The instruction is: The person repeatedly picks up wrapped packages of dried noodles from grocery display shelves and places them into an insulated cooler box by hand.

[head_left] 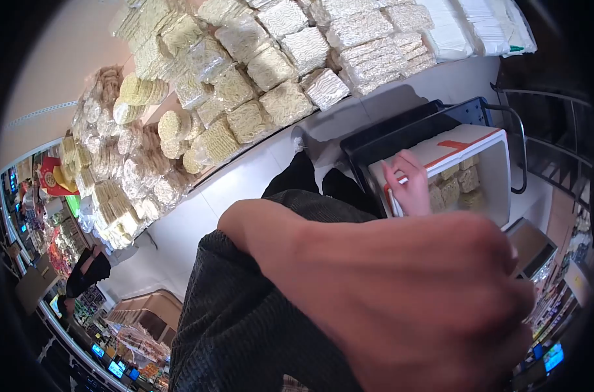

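While your left hand (450, 281) sits large and blurred at near right, close to the lens, its fingertips are hidden; you cannot tell from this view whether it holds anything. Your right hand (411, 186) is farther off, apart from the left, fingers curled, at the left edge of the white box (497, 176); whether it is clamped on that edge, cannot tell. Box location: right of centre, at the black cart (362, 144), red marking on its far side, open side showing wrapped noodle packs (470, 179) within. Noted to the right of the box: a curved cart handle (522, 150). Across the far side you have a large display of dried noodle blocks (287, 104), many in clear wrap; rounder noodle cakes (173, 125) lie to the left, white packages (450, 29) at far right. Pale floor tiles (228, 189) run along the display's near edge
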`<state>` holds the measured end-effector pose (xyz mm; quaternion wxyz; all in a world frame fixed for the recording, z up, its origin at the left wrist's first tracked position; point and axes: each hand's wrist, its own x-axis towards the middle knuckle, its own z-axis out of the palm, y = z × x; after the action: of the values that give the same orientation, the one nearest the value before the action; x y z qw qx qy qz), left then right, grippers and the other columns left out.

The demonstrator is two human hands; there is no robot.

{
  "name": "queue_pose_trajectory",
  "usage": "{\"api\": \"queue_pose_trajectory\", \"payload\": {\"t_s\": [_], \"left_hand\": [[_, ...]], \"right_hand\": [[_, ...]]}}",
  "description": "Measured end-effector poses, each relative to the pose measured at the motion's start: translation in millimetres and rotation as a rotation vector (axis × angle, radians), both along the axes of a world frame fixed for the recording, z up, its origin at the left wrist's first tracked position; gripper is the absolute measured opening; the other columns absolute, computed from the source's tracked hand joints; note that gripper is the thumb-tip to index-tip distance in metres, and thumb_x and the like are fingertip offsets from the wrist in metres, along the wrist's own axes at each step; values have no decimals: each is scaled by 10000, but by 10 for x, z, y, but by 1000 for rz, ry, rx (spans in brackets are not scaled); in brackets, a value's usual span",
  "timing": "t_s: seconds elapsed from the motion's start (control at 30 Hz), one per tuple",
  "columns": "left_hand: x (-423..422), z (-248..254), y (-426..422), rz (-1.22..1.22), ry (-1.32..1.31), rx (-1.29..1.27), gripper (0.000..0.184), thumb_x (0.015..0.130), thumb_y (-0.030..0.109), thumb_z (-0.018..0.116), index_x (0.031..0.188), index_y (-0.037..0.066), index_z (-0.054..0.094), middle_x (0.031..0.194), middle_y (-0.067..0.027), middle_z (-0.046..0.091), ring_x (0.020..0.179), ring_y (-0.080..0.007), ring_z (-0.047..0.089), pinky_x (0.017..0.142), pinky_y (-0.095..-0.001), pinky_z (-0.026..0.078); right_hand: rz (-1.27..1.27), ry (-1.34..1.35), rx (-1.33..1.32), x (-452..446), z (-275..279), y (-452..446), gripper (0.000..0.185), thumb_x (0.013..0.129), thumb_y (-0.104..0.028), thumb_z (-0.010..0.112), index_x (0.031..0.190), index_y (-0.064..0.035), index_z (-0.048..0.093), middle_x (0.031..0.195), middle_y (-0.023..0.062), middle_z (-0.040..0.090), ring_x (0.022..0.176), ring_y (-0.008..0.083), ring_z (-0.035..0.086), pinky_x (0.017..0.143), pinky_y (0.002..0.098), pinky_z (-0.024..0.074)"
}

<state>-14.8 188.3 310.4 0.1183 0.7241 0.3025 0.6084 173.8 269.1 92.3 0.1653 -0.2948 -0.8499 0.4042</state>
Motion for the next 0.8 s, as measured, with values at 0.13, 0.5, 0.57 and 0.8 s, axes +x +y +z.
{"api": "queue_pose_trajectory", "payload": {"t_s": [0.13, 0.5, 0.57, 0.8], "left_hand": [[-397, 56, -309, -11, -68, -11, 189, 690, 39, 710, 630, 63, 532, 750, -34, 566, 636, -161, 609, 456, -291, 450], [-1515, -880, -1037, 156, -117, -296, 176, 627, -1, 688, 638, 49, 519, 738, -42, 533, 616, -180, 582, 470, -336, 443], [-1714, -1603, -1236, 238, -79, -483, 155, 636, -41, 660, 729, 58, 584, 751, -53, 592, 652, -241, 618, 550, -394, 507], [-2120, -3427, -2410, 652, 88, -1178, 137, 732, -61, 622, 785, 40, 697, 812, -110, 704, 780, -315, 714, 726, -436, 576]], "right_hand": [[112, 76, -24, -727, -1, -262, 309, 864, -6, 783, 722, 15, 509, 746, 125, 507, 698, 307, 569, 632, 403, 459], [148, -380, 125, -2273, -1464, -634, 862, 769, -330, 917, 1444, -82, 442, 1442, 218, 433, 1337, 403, 456, 1055, 513, 451], [155, -509, 89, -2467, -1657, -663, 1230, 694, -411, 958, 1620, -92, 215, 1607, 277, 241, 1499, 485, 262, 1161, 621, 345], [-64, -292, 56, -2757, -2310, -779, 1248, 674, -395, 965, 1579, 22, 214, 1542, 288, 319, 1445, 472, 315, 1196, 594, 277]]}}
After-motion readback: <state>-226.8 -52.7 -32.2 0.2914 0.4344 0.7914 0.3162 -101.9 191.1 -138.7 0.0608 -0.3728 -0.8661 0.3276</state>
